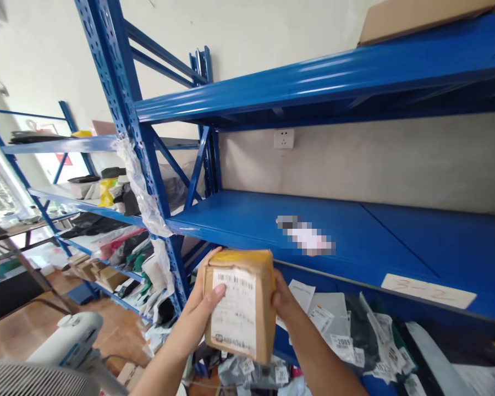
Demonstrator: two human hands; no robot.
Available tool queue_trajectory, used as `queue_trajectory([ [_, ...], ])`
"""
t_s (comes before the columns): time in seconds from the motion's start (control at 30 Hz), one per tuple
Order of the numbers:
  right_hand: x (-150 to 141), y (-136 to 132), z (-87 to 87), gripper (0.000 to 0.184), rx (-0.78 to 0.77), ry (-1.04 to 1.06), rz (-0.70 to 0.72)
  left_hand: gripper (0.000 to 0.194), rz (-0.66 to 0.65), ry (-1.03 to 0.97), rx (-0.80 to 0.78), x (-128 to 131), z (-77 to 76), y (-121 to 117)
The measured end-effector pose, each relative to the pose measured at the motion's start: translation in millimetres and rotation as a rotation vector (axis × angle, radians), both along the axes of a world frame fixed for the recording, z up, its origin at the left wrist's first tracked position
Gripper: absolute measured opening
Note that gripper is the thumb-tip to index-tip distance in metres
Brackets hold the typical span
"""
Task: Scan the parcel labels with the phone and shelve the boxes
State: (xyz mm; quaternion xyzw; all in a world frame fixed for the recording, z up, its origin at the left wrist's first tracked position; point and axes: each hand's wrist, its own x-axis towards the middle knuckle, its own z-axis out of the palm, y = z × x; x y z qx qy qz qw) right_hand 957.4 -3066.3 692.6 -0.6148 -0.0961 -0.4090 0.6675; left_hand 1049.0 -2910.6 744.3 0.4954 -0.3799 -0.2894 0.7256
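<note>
A small brown cardboard box (264, 308) with yellowish tape over its top is held up between my two hands, in front of the blue shelf. Its near face carries a white shipping label (233, 311) with a barcode. My left hand (206, 291) grips the left side, thumb lying on the label. At the right side, my right hand (282, 294) holds the box with its fingers curled against the edge, partly hidden. Behind the box lies the blue shelf board (239, 212), with a blurred-out pale item (307, 235) resting on it.
A blue upright post (126, 99) wrapped in plastic stands to the left. Labelled parcels (334, 319) fill the lower shelf, under a "3-2" card (429, 290). Another rack (66, 144) with packages is farther left. A fan (72, 341) stands at lower left; a cardboard piece (416, 19) lies above.
</note>
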Motion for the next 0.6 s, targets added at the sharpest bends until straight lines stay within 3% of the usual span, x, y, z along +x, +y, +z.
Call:
queue_trajectory([
  [0.07,-10,4,9.7,0.054,0.070,-0.026,-0.079,0.077,0.118,-0.130,-0.001,8,-7.1,-1],
  [0.1,-13,8,13.5,0.051,0.099,-0.034,-0.117,0.074,0.170,-0.208,0.005,12,-10.4,-1],
  [0.23,-14,24,19.6,0.068,0.033,0.065,-0.260,0.056,0.309,-0.441,0.021,19,-19.0,-2],
  [0.37,-7,25,16.6,0.044,0.010,0.108,-0.324,0.041,0.235,-0.407,0.026,25,-21.7,-5],
  [0.6,-2,18,16.5,0.034,0.096,0.146,-0.347,0.053,0.095,-0.117,0.050,35,-20.0,-10],
])
